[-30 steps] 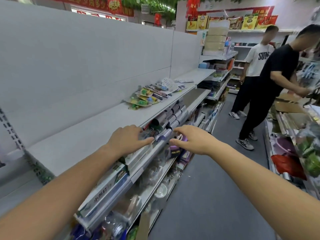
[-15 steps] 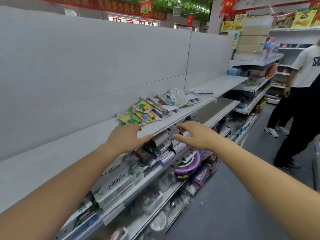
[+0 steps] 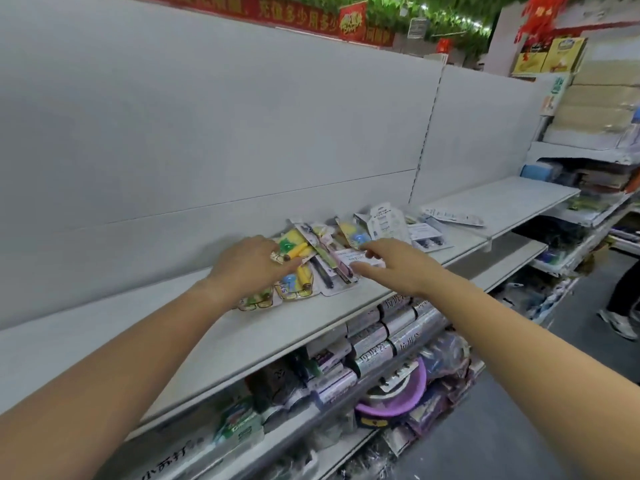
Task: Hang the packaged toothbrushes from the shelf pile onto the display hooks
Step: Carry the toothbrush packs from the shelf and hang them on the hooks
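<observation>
- Head view: a tall pale grey back panel [image 3: 207,116] fills the left and centre, with a red banner with gold lettering [image 3: 277,12] and green hanging foliage [image 3: 443,19] above it.
- A long pale grey metal shelf [image 3: 104,341] runs from lower left to upper right along the panel.
- The left hand [image 3: 249,268] rests on the near end of the pile of packaged toothbrushes [image 3: 304,271], which lies on this shelf against the panel. Its fingers bend over yellow-and-green packs with their tips hidden, so I cannot tell whether they grip.
- The right hand [image 3: 391,265] has its thumb and forefinger narrowly pinching a white-carded pack [image 3: 349,258] in the pile.
- On the tier below are silver wrapped rolls [image 3: 398,323] and a purple round plastic basin [image 3: 398,393].
- On the far right are the dark grey floor [image 3: 485,427] and a bystander's white shoe [image 3: 620,323].
</observation>
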Motion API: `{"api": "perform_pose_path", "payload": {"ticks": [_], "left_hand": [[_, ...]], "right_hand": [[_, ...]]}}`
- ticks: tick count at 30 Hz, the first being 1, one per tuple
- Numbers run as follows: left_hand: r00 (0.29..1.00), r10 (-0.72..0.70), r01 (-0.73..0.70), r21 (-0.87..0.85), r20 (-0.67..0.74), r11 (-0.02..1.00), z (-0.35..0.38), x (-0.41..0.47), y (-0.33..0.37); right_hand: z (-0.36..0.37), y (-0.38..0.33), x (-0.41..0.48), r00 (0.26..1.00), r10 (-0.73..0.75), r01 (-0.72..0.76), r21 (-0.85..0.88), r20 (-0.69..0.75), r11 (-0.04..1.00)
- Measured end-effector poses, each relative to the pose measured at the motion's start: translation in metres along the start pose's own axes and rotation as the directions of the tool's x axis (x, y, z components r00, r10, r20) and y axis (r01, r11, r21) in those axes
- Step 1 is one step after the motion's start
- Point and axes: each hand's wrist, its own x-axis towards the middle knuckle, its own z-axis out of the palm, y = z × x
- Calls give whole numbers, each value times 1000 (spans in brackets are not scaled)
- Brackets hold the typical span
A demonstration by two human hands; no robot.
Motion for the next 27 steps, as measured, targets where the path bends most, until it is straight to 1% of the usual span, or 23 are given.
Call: {"api": "perform_pose_path", "payload": {"ticks": [3, 8, 12, 17, 20, 22, 25, 27], "left_hand": [[999, -39, 39, 2, -6, 999, 6, 20, -2], [992, -122, 122, 5, -43, 992, 11, 49, -4], [981, -187, 188, 18, -61, 982, 17, 60, 9], [948, -296, 302, 39, -117, 953, 16, 75, 34], [935, -301, 313, 37, -189, 949, 16, 91, 62], [932, -293, 307, 34, -212, 951, 19, 101, 83], [937, -282, 296, 40, -205, 954, 26, 116, 110], [943, -274, 285, 38, -190, 958, 29, 125, 121]], "right_hand": [[1, 12, 30, 999, -44, 44, -8, 16, 999], [4, 42, 73, 997, -75, 74, 35, 25, 997], [3, 67, 102, 988, -156, 154, 73, 12, 985], [-13, 107, 140, 968, -249, 249, 61, -4, 967], [-23, 137, 152, 965, -260, 261, 53, -32, 964], [-23, 158, 156, 968, -251, 252, 56, -25, 966], [-28, 184, 160, 973, -230, 230, 55, -11, 972], [-31, 198, 163, 978, -207, 209, 69, -32, 975]]}}
